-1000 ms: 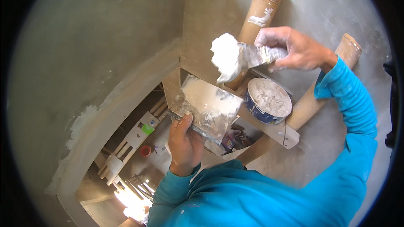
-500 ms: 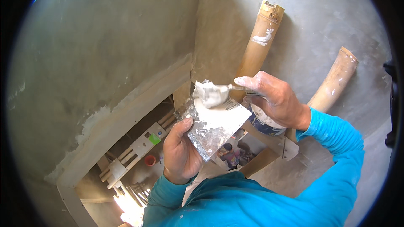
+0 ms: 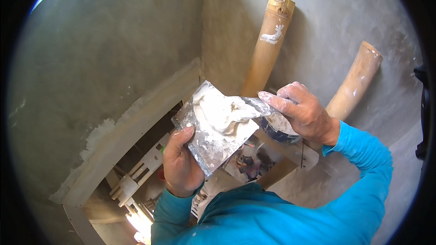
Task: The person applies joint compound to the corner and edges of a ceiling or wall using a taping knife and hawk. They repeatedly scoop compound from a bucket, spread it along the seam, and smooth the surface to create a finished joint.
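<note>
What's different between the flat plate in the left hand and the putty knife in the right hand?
The plate is broad and four-cornered, while the putty knife looks much narrower. The left hand holds the plate at its edge; the right hand holds the putty knife. The plate carries a heap of white paste, while the putty knife reaches in over the plate from the right. Both are smeared with white.

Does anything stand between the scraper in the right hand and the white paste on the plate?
Nothing visible does: the scraper meets the white paste directly, and the left hand holds the plate by its edge.
</note>
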Available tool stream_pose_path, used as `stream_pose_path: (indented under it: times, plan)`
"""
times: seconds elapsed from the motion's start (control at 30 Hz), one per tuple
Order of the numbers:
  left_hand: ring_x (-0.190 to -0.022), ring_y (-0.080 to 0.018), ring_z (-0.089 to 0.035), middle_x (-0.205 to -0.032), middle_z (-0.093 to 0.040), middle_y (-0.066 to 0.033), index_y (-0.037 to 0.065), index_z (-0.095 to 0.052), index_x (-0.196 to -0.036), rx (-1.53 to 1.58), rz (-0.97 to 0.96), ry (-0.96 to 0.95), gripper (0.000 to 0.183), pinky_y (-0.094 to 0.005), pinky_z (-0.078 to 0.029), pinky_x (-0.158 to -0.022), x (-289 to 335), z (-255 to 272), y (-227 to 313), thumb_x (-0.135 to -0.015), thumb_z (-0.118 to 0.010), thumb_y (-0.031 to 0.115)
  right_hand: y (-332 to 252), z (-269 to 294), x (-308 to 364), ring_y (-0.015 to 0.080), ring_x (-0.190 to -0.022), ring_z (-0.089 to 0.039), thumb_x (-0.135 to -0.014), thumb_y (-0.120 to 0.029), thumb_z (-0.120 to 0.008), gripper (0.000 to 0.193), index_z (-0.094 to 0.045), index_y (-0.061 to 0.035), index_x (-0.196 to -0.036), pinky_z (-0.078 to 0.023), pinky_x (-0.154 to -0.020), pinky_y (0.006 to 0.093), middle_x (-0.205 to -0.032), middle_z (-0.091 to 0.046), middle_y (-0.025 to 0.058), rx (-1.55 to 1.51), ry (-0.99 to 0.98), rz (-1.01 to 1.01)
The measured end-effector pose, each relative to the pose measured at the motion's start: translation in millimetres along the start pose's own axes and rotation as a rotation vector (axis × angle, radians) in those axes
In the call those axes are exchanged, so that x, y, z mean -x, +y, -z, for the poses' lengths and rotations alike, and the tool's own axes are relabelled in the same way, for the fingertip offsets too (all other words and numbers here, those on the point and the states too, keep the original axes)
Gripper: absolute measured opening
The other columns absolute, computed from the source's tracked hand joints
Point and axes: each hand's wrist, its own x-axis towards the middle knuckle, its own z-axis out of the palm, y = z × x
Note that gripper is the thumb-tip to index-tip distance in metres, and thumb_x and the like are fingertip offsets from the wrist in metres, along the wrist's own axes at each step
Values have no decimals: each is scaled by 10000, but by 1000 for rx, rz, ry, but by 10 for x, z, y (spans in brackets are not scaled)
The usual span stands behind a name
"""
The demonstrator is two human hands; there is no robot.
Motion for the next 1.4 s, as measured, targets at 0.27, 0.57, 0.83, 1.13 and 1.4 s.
stream_pose_path:
  times: [0.27, 0.57, 0.83, 1.13, 1.4]
  plan:
    - [-1222, -356, -584, -1370, -537, -261, -101, -450, -1358, -45, -115, -90, 453, -469, -511, -1055, 178, 407, 252, -977, -462, 144, 48, 454, 201, 272, -791, -573, -781, -16, -645, 399, -691, -125, -1162, -464, -685, 385, -891, -567, 66, 373, -301, -131]
    - [-1210, -315, -595, -1350, -573, -195, -62, -465, -1364, -392, -279, 489, 437, -454, -486, -1049, 504, 824, 411, -974, -499, 133, 23, 596, 355, 313, -893, -602, -815, -115, -555, 167, -630, -111, -964, -449, -683, 454, -889, -650, 92, 647, -671, -370]
    - [-1175, -283, -616, -1301, -610, -168, -57, -493, -1341, -372, -333, 470, 411, -432, -512, -1002, 694, 1011, 391, -976, -502, 133, 57, 425, 401, 357, -929, -578, -756, -62, -604, 271, -622, -68, -1027, -451, -807, 474, -910, -626, 117, 605, -748, -392]
    - [-1123, -233, -642, -1236, -641, -131, -23, -545, -1262, -444, -574, 547, 306, -399, -537, -956, 946, 1119, 550, -997, -510, 126, -681, 460, -27, 342, -944, -660, -778, -102, -747, 340, -626, 6, -1077, -502, -866, 466, -1011, -694, 202, -590, -327, -30]
    - [-1092, -250, -645, -1237, -621, -112, 3, -528, -1244, -508, -920, 758, 259, -409, -565, -895, 1776, 1396, 1014, -1016, -491, 120, -1428, -1865, -279, 235, -895, -682, -818, -24, -652, 179, -681, 43, -981, -528, -839, 340, -940, -707, 163, -1231, -443, -427]
